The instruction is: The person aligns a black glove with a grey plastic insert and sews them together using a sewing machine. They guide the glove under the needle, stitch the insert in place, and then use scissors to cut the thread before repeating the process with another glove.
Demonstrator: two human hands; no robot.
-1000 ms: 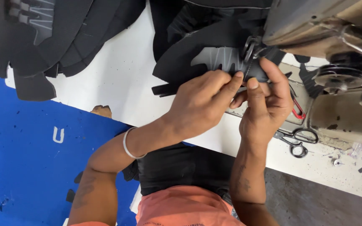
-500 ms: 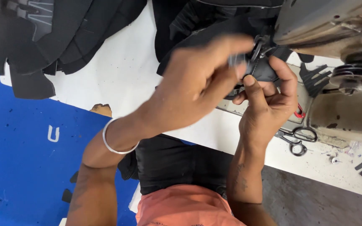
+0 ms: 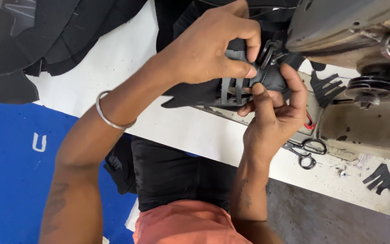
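Both hands pinch the black fabric piece [image 3: 231, 88] under the sewing machine [image 3: 353, 27]: left hand [image 3: 208, 49] above it, right hand [image 3: 274, 117] below, its length running across between them.

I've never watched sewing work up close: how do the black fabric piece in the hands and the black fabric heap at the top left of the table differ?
The black fabric piece with grey strips is pinched by the left hand and right hand, right by the sewing machine; the black fabric heap lies untouched, away from it. The held piece looks smaller; the heap sprawls past the edge of the white table. Both are dark fabric.
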